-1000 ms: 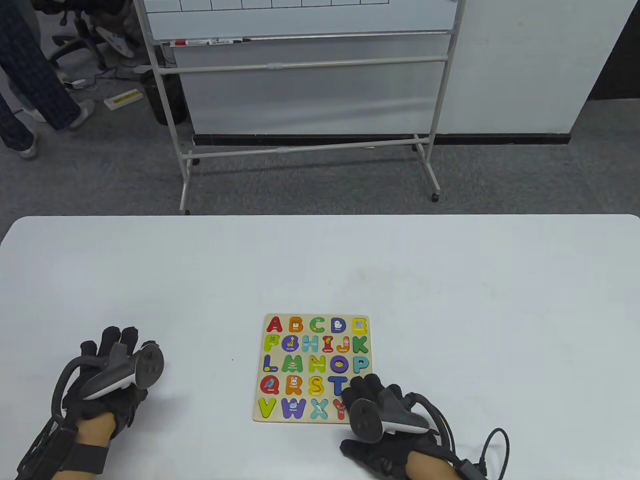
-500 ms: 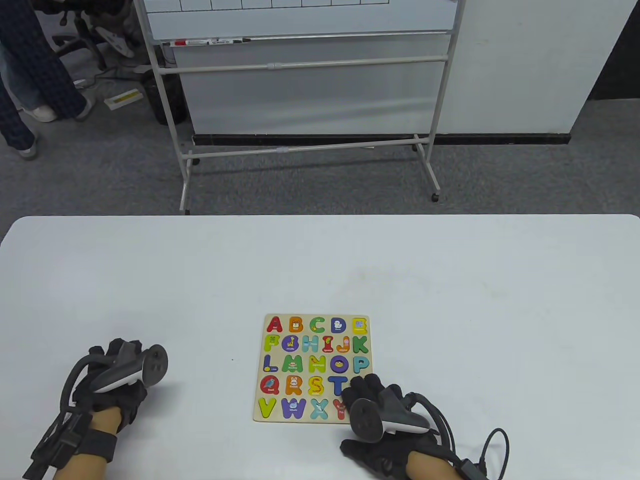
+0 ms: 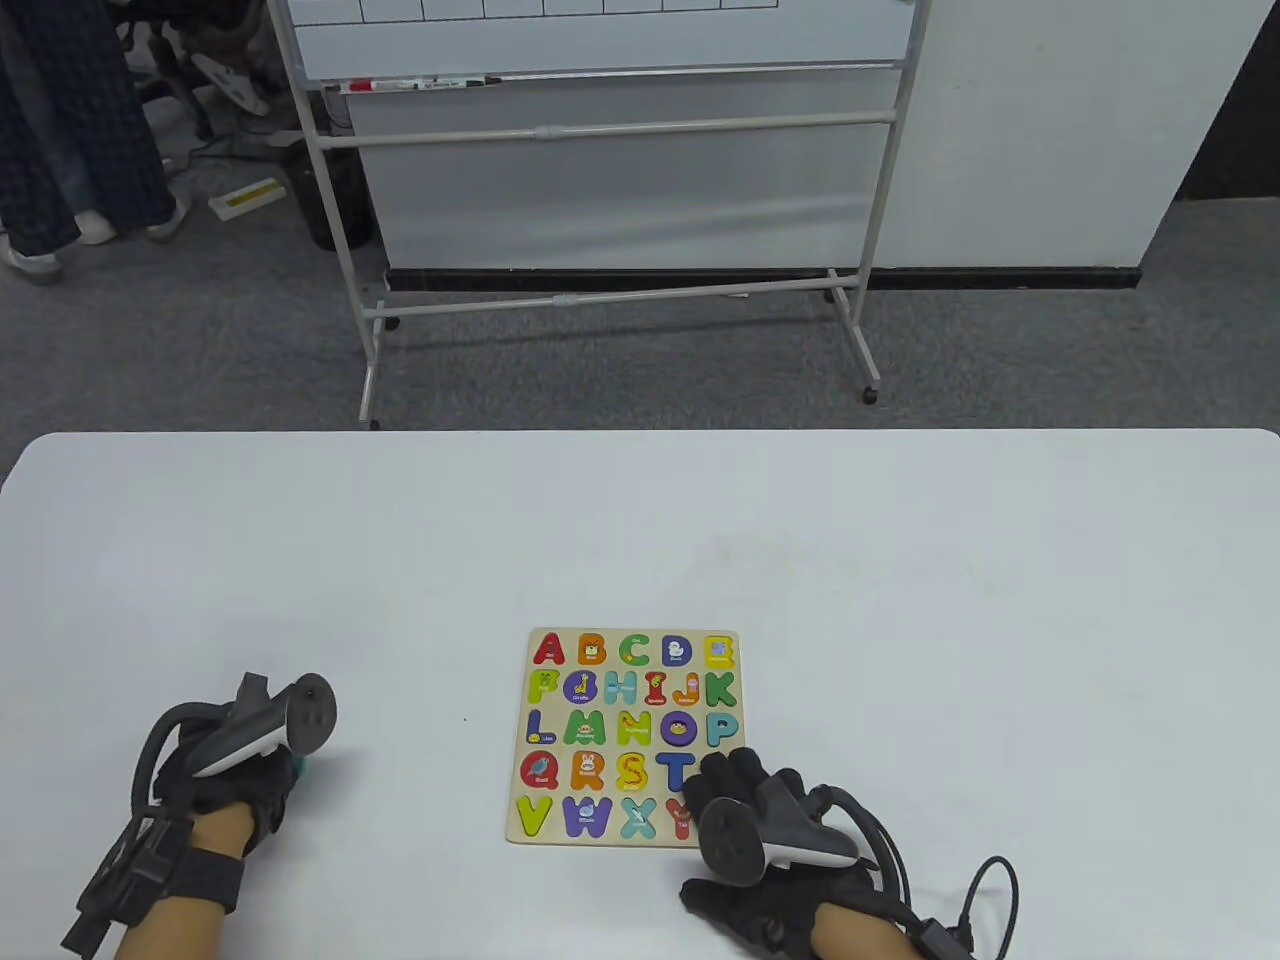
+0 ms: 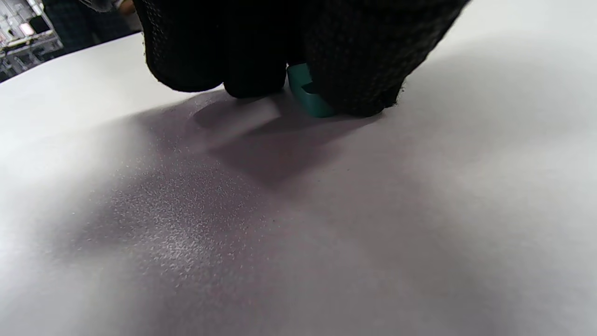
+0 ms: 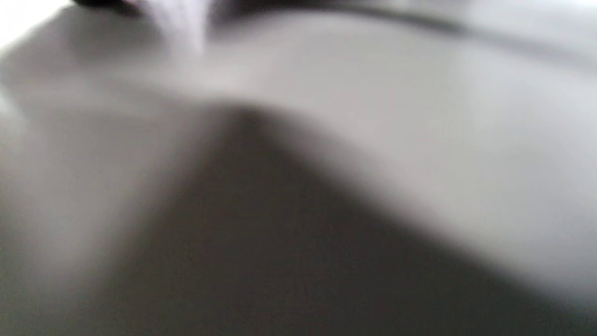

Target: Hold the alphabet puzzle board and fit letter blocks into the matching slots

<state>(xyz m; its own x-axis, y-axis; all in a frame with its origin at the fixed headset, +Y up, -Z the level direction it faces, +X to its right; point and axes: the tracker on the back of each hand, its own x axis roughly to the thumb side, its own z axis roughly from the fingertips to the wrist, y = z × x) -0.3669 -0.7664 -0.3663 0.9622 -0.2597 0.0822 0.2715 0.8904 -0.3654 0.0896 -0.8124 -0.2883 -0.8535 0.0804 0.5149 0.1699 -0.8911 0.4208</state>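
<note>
The alphabet puzzle board (image 3: 527, 742) lies flat on the white table (image 3: 900, 600), with coloured letter blocks in most slots. My right hand (image 3: 740, 790) rests flat on the board's near right corner, covering the slots there. My left hand (image 3: 262, 765) is far left of the board, fingers curled down onto a small teal letter block (image 3: 296, 767) on the table. In the left wrist view the gloved fingers (image 4: 219, 51) pinch the teal block (image 4: 308, 93) against the table surface. The right wrist view is blurred grey.
A whiteboard stand (image 3: 610, 290) is on the floor beyond the table's far edge. A person's legs (image 3: 60, 150) are at the far left. A cable (image 3: 990, 900) trails from my right wrist.
My left hand's fingers curled down from flat and closed on the teal block. The hand shifted slightly right. My right hand stayed on the board.
</note>
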